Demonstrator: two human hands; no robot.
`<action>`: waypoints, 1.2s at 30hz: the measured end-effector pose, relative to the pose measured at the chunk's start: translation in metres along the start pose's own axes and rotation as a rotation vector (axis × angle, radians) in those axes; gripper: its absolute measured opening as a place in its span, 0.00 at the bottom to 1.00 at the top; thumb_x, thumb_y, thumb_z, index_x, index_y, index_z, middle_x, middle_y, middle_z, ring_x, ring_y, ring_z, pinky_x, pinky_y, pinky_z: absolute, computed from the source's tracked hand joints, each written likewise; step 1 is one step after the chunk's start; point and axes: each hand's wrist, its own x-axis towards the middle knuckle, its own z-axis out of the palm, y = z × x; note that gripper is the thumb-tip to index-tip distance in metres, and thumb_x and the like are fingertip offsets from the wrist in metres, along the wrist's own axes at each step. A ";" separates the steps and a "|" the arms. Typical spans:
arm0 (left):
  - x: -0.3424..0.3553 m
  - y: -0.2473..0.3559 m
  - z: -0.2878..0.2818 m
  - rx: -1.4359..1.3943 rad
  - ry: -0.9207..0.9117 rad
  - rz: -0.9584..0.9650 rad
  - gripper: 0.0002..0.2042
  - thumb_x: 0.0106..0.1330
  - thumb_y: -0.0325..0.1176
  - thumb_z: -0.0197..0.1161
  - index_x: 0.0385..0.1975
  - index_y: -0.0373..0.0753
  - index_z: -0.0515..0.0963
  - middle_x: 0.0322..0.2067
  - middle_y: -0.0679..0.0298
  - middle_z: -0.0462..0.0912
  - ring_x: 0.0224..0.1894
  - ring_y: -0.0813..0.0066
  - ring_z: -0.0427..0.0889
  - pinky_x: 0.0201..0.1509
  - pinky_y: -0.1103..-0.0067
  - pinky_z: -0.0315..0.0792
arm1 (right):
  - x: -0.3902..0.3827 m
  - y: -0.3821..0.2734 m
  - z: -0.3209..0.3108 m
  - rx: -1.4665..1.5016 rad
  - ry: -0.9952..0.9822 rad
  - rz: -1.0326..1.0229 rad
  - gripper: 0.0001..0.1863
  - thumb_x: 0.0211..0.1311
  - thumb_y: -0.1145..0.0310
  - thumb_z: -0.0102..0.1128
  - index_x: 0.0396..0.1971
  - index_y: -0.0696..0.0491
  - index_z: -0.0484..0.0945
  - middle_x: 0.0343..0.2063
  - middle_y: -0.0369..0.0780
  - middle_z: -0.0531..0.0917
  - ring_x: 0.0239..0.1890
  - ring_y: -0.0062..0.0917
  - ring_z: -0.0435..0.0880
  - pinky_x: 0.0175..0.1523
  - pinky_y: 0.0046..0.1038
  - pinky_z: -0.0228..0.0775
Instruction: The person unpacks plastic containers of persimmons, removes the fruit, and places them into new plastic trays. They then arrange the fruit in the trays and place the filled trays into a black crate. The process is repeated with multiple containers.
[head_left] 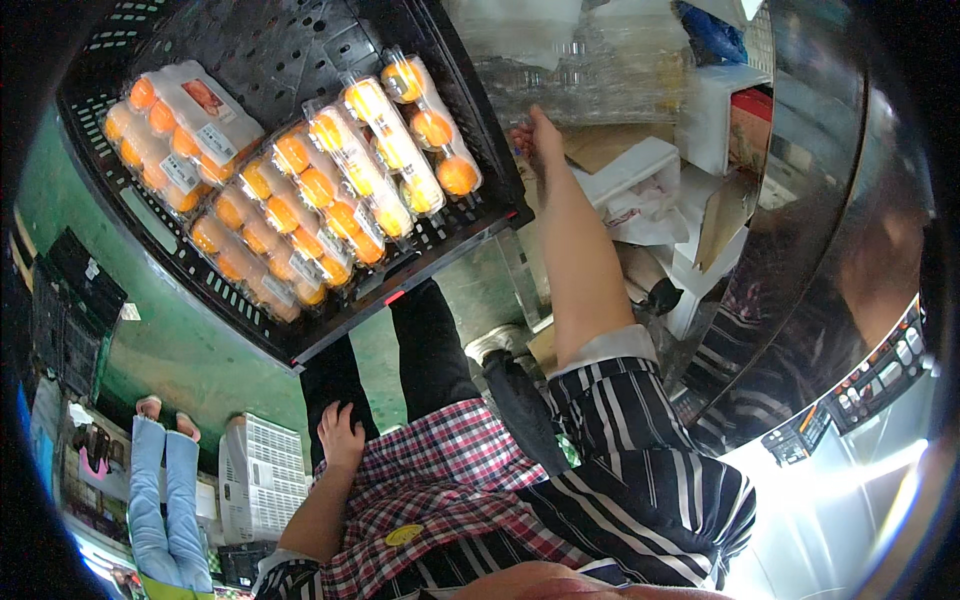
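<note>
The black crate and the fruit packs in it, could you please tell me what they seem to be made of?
The black crate looks like rigid moulded plastic with slight sheen, judging by its even colour and many holes. The fruit packs seem to be thin, clear, glossy plastic, as the orange fruit shows through and glare streaks them.

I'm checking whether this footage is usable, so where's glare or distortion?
In the head view, glare whitens strips of the fruit packs and flares at lower right; in the head view, the shiny panel has bowed edges, and corners are black.
</note>
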 end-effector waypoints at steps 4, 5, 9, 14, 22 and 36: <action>0.002 0.001 0.000 -0.004 -0.008 -0.017 0.23 0.57 0.37 0.58 0.54 0.43 0.71 0.59 0.57 0.64 0.63 0.56 0.61 0.64 0.59 0.55 | -0.016 0.000 -0.013 -0.209 -0.121 0.116 0.29 0.59 0.39 0.55 0.26 0.55 0.76 0.17 0.36 0.79 0.17 0.18 0.73 0.25 0.22 0.63; 0.002 0.003 0.001 -0.002 -0.010 -0.038 0.23 0.56 0.37 0.58 0.54 0.43 0.71 0.59 0.57 0.65 0.63 0.56 0.61 0.64 0.59 0.55 | -0.030 0.000 -0.011 -0.273 -0.083 0.070 0.28 0.59 0.40 0.56 0.27 0.55 0.77 0.15 0.36 0.78 0.16 0.19 0.73 0.25 0.22 0.64; 0.000 0.006 0.003 -0.050 -0.001 -0.058 0.23 0.56 0.37 0.58 0.54 0.44 0.71 0.59 0.57 0.65 0.63 0.56 0.61 0.64 0.60 0.55 | -0.064 -0.005 -0.017 -0.658 0.274 -0.783 0.27 0.57 0.44 0.60 0.36 0.58 0.77 0.35 0.44 0.80 0.35 0.32 0.79 0.39 0.33 0.69; 0.003 0.003 0.003 -0.024 -0.002 -0.032 0.23 0.56 0.37 0.58 0.54 0.44 0.72 0.59 0.58 0.65 0.63 0.56 0.61 0.64 0.60 0.55 | -0.043 -0.037 0.006 -1.141 0.445 -1.151 0.42 0.52 0.40 0.63 0.63 0.46 0.63 0.64 0.53 0.59 0.63 0.52 0.59 0.63 0.50 0.56; -0.001 0.005 0.004 -0.020 -0.024 -0.044 0.23 0.56 0.37 0.58 0.54 0.45 0.72 0.59 0.58 0.65 0.63 0.57 0.61 0.65 0.60 0.55 | 0.011 -0.025 0.036 -1.293 0.236 -0.799 0.52 0.50 0.38 0.63 0.70 0.35 0.43 0.68 0.58 0.43 0.69 0.57 0.45 0.66 0.57 0.47; 0.015 -0.007 -0.010 -0.218 0.119 -0.002 0.23 0.56 0.36 0.62 0.54 0.43 0.72 0.54 0.55 0.70 0.58 0.53 0.68 0.61 0.62 0.62 | -0.037 -0.046 0.028 -1.089 0.204 -0.840 0.46 0.53 0.50 0.65 0.69 0.42 0.50 0.66 0.56 0.52 0.67 0.51 0.53 0.66 0.49 0.50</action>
